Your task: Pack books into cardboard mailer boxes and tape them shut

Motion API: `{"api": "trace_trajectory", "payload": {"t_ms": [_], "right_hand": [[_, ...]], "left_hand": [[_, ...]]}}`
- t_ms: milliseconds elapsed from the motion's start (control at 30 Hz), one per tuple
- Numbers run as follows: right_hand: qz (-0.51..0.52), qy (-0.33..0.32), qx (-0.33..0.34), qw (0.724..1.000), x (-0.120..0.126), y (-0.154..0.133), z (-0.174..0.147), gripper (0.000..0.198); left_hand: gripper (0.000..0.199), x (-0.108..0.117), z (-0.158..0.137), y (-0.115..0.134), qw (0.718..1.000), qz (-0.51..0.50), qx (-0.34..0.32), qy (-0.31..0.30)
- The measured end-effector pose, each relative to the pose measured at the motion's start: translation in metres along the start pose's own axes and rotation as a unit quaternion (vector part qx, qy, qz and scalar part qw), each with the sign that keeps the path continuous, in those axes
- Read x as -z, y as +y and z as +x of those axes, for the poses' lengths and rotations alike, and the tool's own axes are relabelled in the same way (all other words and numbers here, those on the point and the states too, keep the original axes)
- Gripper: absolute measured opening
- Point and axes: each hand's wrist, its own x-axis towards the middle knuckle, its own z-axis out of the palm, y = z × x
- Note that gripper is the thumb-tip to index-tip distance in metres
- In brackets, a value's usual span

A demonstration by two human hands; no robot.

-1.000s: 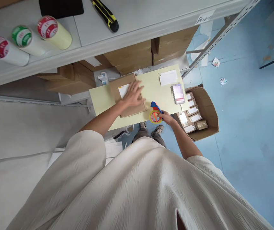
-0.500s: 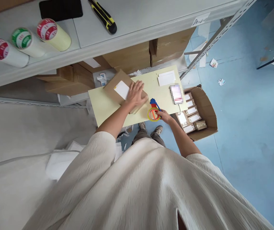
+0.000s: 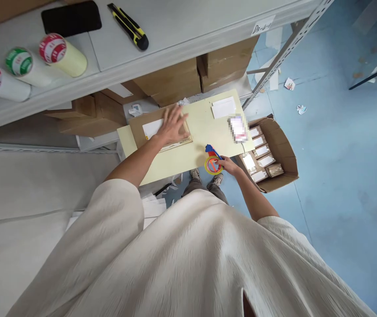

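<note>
A brown cardboard box [image 3: 138,130] with a white label [image 3: 151,128] lies at the left part of a pale yellow tabletop [image 3: 204,105]. My left hand [image 3: 173,125] is over the box's right part with fingers spread; it seems to rest on the box. Held in my right hand [image 3: 229,165], at the table's near edge, is a tape dispenser [image 3: 214,164] with a blue handle and a yellow-rimmed roll. The fingers are wrapped round its right side. White papers [image 3: 224,107] and a phone with a blurred screen [image 3: 237,128] lie at the table's right end.
An open carton [image 3: 285,156] of small labelled boxes stands on the floor at right. Above the table, a grey shelf [image 3: 171,31] bears several tape rolls [image 3: 64,55], a black phone [image 3: 71,18] and a yellow-black box cutter [image 3: 129,26]. Large cartons [image 3: 171,79] fill the level below.
The cardboard box has turned and shifted left under my left hand, now lying nearly along the table's far edge. My right hand keeps the tape dispenser at about the same place.
</note>
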Motion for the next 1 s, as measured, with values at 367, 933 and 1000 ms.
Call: {"api": "trace_trajectory", "payload": {"t_ms": [367, 933, 1000], "right_hand": [[0.018, 0.058, 0.008, 0.998, -0.036, -0.006, 0.006, 0.045], [-0.005, 0.067, 0.025, 0.997, -0.042, -0.018, 0.018, 0.038], [-0.003, 0.059, 0.033, 0.998, -0.038, -0.018, 0.017, 0.04]], "left_hand": [[0.101, -0.03, 0.029, 0.035, 0.995, -0.037, 0.041, 0.087], [0.103, 0.0, 0.018, 0.037, 0.998, -0.008, 0.034, 0.053], [0.115, -0.002, -0.014, 0.035, 0.996, -0.005, -0.084, -0.012]]}}
